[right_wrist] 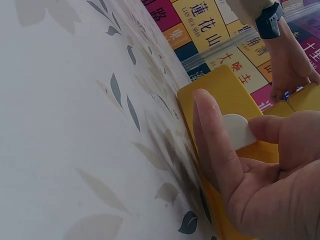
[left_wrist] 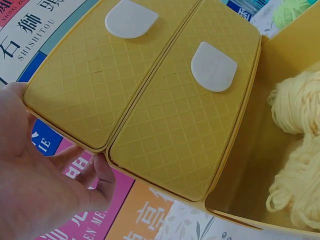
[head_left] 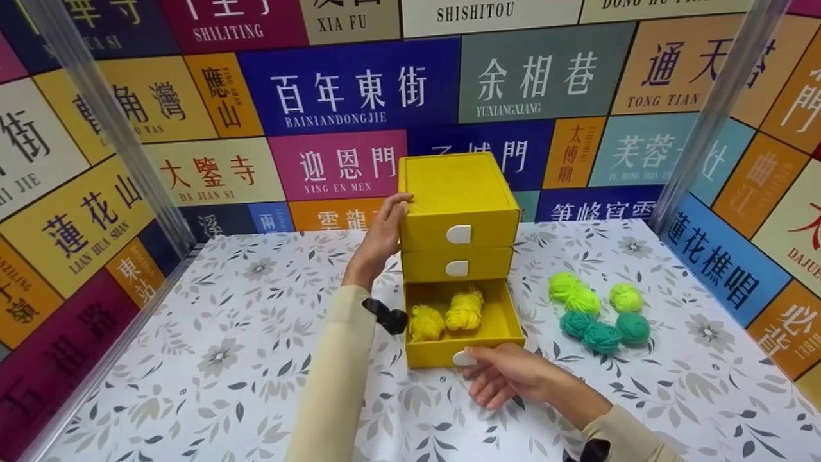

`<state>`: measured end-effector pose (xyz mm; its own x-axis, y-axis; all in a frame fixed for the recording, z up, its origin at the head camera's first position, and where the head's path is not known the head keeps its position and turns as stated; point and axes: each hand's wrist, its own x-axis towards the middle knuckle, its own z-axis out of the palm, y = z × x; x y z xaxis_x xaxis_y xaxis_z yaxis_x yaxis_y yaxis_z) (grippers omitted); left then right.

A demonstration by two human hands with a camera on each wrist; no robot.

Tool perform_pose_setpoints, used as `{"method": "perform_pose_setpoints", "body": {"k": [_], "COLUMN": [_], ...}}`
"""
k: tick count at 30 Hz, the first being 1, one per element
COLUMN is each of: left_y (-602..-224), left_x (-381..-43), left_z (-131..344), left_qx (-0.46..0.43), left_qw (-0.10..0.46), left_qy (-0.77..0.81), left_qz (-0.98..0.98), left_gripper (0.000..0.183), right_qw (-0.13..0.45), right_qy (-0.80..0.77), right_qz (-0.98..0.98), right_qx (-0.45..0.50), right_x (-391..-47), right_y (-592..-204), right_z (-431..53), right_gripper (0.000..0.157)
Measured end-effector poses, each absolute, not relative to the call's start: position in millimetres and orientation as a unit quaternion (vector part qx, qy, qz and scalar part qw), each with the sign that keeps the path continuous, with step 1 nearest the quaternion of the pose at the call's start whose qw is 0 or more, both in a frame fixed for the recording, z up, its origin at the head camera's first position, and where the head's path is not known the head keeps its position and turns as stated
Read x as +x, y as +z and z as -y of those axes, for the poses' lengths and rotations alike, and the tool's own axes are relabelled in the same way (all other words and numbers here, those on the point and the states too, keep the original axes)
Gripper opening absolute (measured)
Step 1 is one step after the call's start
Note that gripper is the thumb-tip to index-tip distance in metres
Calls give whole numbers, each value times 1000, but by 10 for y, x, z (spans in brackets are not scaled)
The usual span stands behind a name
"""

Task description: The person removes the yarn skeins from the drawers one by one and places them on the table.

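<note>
A yellow three-drawer box (head_left: 458, 231) stands on the table, its bottom drawer (head_left: 423, 355) pulled out and the upper two closed. Inside that drawer lie a round yellow yarn ball (head_left: 426, 323) and a longer yellow yarn bundle (head_left: 464, 310). My left hand (head_left: 380, 237) rests against the box's upper left side; the left wrist view shows the fingers (left_wrist: 103, 175) along its edge. At the drawer's front, my right hand (head_left: 510, 374) pinches the white drawer handle (head_left: 463, 358), thumb on one side. The right wrist view shows the handle (right_wrist: 237, 131) between thumb and fingers.
Right of the box lie neon yellow-green yarn balls (head_left: 582, 299) and teal yarn balls (head_left: 601, 337) in a loose cluster. A floral cloth (head_left: 221, 356) covers the table. Behind it rises a wall of coloured signs (head_left: 349, 83), with clear posts (head_left: 696, 115) at the corners.
</note>
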<state>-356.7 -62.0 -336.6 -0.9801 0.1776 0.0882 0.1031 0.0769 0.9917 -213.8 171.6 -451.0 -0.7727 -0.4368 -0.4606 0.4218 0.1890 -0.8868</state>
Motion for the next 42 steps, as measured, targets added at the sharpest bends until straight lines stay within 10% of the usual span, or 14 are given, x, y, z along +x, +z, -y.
{"method": "perform_pose_setpoints", "body": {"k": [20,42], "left_y": [-3364,-3390], "left_x": [-3563,-3567], "left_z": [617,605], "left_qx": [99,96], "left_qw": [28,28], "left_qy": [670,673], "left_qz": [-735,-733], "left_gripper": [35,35], "right_qw": [355,194], "right_qy": [-594,-486], "right_qz": [-721,-852], "right_qx": [-31,-32], "right_x": [-2042,-2525], "right_y": [-4357,-3833], "right_z": [-1764,-1226], "right_gripper": [60,36]}}
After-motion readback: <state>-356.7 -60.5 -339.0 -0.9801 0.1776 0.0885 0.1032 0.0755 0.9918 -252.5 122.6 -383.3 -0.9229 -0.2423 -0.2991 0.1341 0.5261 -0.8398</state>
